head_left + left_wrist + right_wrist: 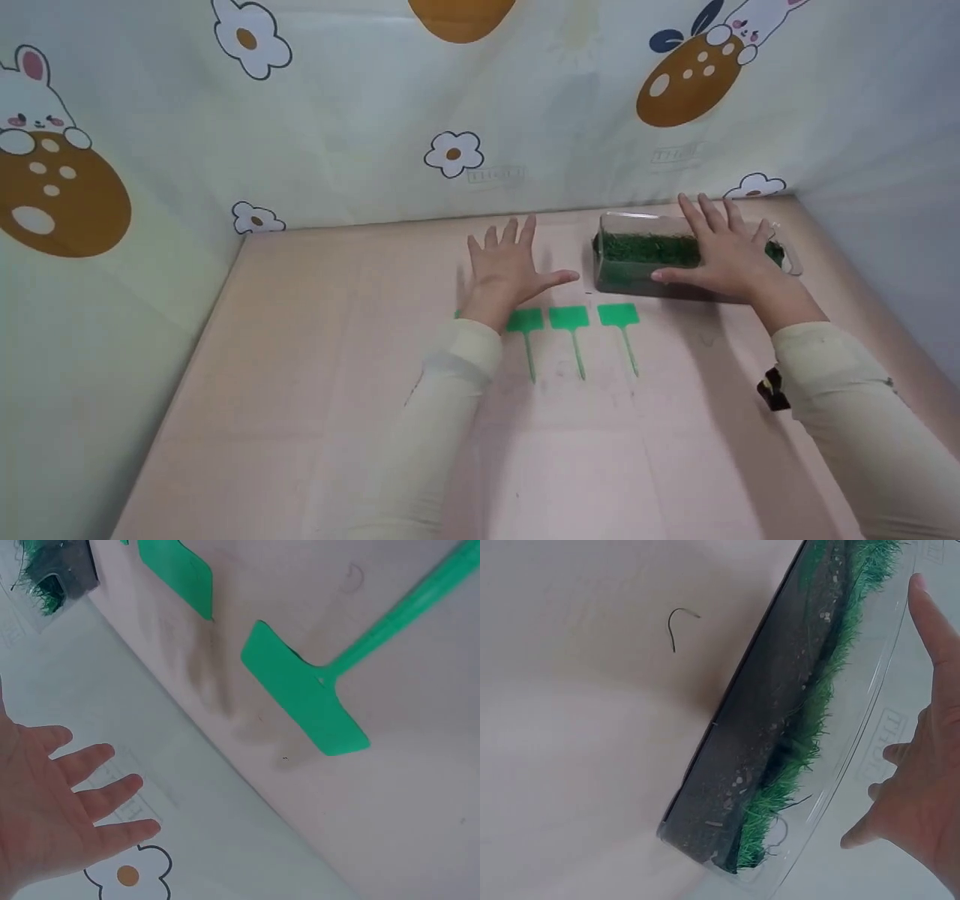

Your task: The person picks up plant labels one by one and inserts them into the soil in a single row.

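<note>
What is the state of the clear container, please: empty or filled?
The clear container is partly filled: dark, soil-like material and green, grass-like tufts show inside.

A pale, off-white covering [337,150] rises behind the table [285,360] and down its left side, lightly creased. It is printed with 3 brown ovals [75,210] with white spots showing on 2 of them, 2 white rabbits [34,97] leaning over those 2, and 4 black-outlined white flowers [454,154] with brown centres. Dark blue leaves [666,40] sprout beside the right-hand oval, and faint boxed lettering [497,175] shows in 2 places. The right wall [885,150] is plain bluish grey. The tabletop is pale pink, faintly creased and marked, and meets the back covering in a nearly straight line. The light is soft, with blurred shadows.
</note>
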Motion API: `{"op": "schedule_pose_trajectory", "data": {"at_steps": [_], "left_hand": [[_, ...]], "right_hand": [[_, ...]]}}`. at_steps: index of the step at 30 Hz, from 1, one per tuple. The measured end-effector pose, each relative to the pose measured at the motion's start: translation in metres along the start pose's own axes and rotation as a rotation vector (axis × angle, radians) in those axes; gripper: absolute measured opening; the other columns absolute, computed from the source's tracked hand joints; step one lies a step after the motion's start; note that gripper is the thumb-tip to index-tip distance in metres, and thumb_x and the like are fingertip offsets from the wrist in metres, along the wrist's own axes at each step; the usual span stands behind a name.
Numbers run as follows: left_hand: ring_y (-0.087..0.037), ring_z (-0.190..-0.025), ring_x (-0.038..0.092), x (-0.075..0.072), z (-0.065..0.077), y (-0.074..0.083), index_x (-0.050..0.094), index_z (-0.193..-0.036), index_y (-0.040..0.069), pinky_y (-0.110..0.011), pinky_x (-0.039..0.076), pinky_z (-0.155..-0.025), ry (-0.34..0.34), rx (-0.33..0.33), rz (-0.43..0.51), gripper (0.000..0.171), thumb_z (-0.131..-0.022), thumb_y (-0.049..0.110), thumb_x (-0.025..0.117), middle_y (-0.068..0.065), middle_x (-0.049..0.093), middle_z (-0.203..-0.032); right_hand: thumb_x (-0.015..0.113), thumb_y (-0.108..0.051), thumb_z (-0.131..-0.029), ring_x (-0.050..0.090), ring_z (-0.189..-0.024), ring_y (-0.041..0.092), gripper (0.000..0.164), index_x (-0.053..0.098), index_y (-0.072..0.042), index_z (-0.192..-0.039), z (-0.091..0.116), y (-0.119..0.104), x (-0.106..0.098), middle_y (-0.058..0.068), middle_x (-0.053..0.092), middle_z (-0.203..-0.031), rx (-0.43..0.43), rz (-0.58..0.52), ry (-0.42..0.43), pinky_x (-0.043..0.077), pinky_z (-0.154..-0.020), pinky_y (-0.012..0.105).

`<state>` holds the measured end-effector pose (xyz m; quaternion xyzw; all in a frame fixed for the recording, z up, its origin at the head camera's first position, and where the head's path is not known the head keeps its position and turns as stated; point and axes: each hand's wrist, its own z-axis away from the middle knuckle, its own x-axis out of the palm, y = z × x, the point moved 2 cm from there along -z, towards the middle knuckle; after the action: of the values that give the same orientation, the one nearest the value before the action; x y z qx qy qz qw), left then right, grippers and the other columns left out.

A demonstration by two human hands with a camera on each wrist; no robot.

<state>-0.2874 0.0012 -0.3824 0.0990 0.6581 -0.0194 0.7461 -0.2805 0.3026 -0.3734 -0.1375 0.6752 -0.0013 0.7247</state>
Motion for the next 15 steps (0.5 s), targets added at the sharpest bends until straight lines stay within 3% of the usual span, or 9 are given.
{"op": "schedule_pose_trajectory", "data": {"at_steps": [15], "left_hand": [[-0.022,-0.146,0.040,0.005,-0.002,0.029,0.022,-0.159,0.025,-0.044,0.028,-0.122,0.110,0.099,0.046,0.098,-0.084,0.078,0.054,0.001,0.039,-0.160]], "right_hand": [[0.060,-0.078,-0.080,-0.004,-0.149,0.055,0.121,-0.009,-0.022,-0.161,0.010,0.017,-0.002,0.023,0.004,-0.166,0.045,0.008,-0.017,-0.004,-0.103,0.085]]}}
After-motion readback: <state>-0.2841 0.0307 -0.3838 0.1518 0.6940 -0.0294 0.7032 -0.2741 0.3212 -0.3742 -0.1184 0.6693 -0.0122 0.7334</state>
